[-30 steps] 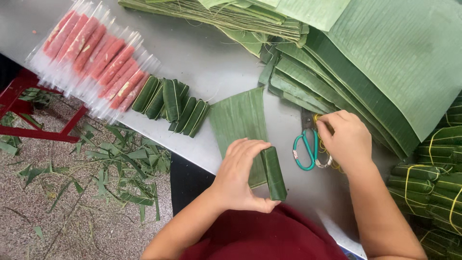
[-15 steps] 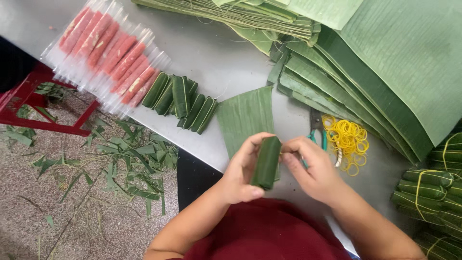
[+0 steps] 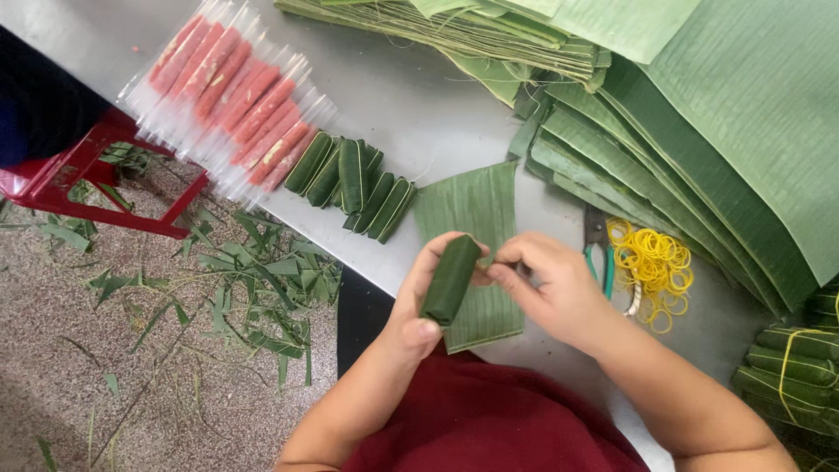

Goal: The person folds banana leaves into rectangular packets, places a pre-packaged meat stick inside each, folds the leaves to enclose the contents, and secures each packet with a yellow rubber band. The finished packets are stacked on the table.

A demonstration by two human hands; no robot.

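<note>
— What's in the hands, there in the middle of the frame?

— A small leaf-wrapped roll (image 3: 449, 281), dark green, held tilted just above the bench (image 3: 411, 105). The left hand (image 3: 419, 301) has its fingers clamped round the lower half, thumb at the bottom end. The right hand (image 3: 546, 284) pinches the upper end, fingertips together on the fold of the leaf.

— And under it?

— A cut leaf piece (image 3: 476, 249), lying flat on the bench, its near edge reaching the bench's lower edge. The roll is over its left part; I can't tell whether it touches.

— Anything finished nearby?

— Up and left of the hands, a cluster of wrapped rolls (image 3: 354, 182) the same green, leaning against one another. Just beyond them, toward the upper left of the frame, a row of pink sausages (image 3: 232, 100) in clear plastic sleeves, laid side by side on a slant.

— To the right?

— A heap of yellow rubber bands (image 3: 651, 267) right of the right hand, and scissors with teal handles (image 3: 601, 253) between the hand and the bands, partly hidden. Behind them, filling the upper right, stacks of big banana leaves (image 3: 699, 149). At the lower right edge, bundles of rolls (image 3: 786, 371) tied with yellow bands.

— And off the bench?

— Leaf scraps (image 3: 253, 288) strewn over the floor at left, and a red stool (image 3: 105, 175) at the left edge. The person wears a dark red shirt (image 3: 489, 428).
</note>
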